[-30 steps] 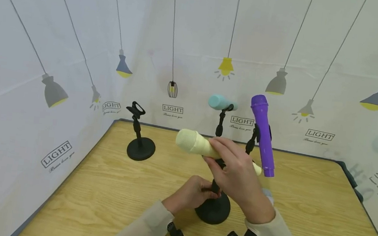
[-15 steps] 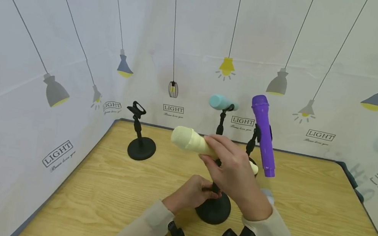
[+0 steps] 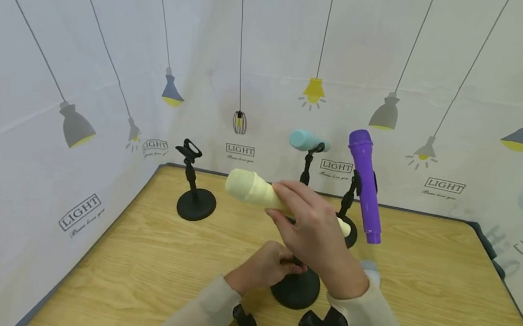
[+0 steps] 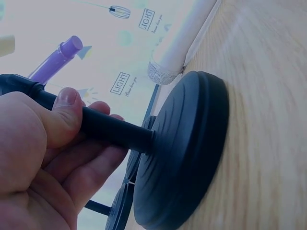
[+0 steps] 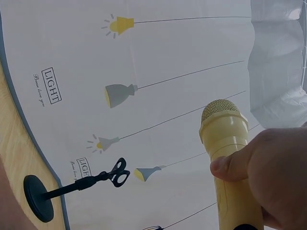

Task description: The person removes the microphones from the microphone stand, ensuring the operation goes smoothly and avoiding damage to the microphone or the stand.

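Note:
My right hand [image 3: 314, 227] grips a pale yellow microphone [image 3: 250, 187] by its body, the mesh head pointing left and slightly up. The right wrist view shows the thumb lying across the same microphone [image 5: 235, 199] below its head. Lower down, my left hand [image 3: 266, 267] holds the pole of a black desktop microphone stand [image 3: 296, 290]. In the left wrist view the thumb and fingers wrap that pole [image 4: 120, 128] above the round base, which sits on the table. The top of this stand is mostly hidden behind my right hand and the yellow microphone.
Behind, a light blue microphone [image 3: 306, 141] and a purple microphone [image 3: 365, 187] rest in stands. Another black stand [image 3: 196, 204], its clip holding nothing, is at the back left. A white microphone [image 4: 180, 43] lies right of the held stand. Printed fabric walls [image 3: 277, 101] enclose the table.
My right hand has moved left with the yellow microphone, whose head is now slightly higher. The left hand stays on the stand's pole.

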Motion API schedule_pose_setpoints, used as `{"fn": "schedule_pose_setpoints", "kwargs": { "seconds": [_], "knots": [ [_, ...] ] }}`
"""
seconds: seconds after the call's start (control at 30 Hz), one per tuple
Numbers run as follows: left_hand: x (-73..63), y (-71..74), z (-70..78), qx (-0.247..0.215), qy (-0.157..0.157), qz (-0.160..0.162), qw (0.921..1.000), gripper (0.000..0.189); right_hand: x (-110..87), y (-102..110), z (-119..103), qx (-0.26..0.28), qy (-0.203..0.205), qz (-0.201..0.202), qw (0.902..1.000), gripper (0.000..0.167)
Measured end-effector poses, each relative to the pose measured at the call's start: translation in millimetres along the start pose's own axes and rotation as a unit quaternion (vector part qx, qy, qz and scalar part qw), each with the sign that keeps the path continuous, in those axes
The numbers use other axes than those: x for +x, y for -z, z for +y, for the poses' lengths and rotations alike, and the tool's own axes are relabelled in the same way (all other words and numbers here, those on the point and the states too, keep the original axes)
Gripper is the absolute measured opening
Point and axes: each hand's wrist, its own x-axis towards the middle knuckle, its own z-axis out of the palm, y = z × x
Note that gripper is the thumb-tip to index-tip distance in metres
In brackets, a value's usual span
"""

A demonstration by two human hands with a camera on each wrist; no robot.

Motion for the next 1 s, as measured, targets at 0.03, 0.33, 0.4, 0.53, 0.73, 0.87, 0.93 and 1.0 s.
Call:
{"fn": "schedule_pose_setpoints", "kwargs": {
  "seconds": [0.03,0.33,0.4,0.53,0.73,0.87,0.93,1.0],
  "knots": [
    [0.3,0.1,-0.1,-0.001,0.0,0.001,1.0,0.01,1.1,-0.3,-0.5,0.0,0.0,0.0,1.0,0.041],
    [-0.5,-2.2,-0.6,-0.026,0.018,0.005,0.9995,0.012,13.3,-4.8,-6.2,0.017,0.008,0.005,0.9998,0.039],
    [-0.8,-2.4,-0.2,-0.025,0.025,0.006,0.9994,0.012,16.2,-5.7,-8.0,0.019,0.007,0.003,0.9998,0.038],
    [-1.1,-2.3,-0.6,-0.02,0.032,0.008,0.9993,0.014,20.2,-7.6,-11.3,0.019,0.005,-0.005,0.9998,0.036],
    [-0.8,-2.6,-4.0,-0.018,0.008,0.012,0.9997,0.014,22.9,-8.1,-15.3,0.017,0.007,-0.007,0.9998,0.037],
    [0.2,-2.8,-5.9,-0.012,0.004,0.015,0.9998,0.014,25.0,-8.7,-17.7,0.016,0.012,-0.007,0.9998,0.038],
    [0.0,-3.0,-5.9,-0.013,0.013,0.016,0.9997,0.015,26.9,-8.7,-19.8,0.022,0.015,-0.006,0.9996,0.038],
    [-0.2,-3.2,-6.1,-0.017,0.017,0.015,0.9996,0.014,28.4,-9.1,-21.7,0.028,0.017,-0.007,0.9994,0.037]
  ]
}}
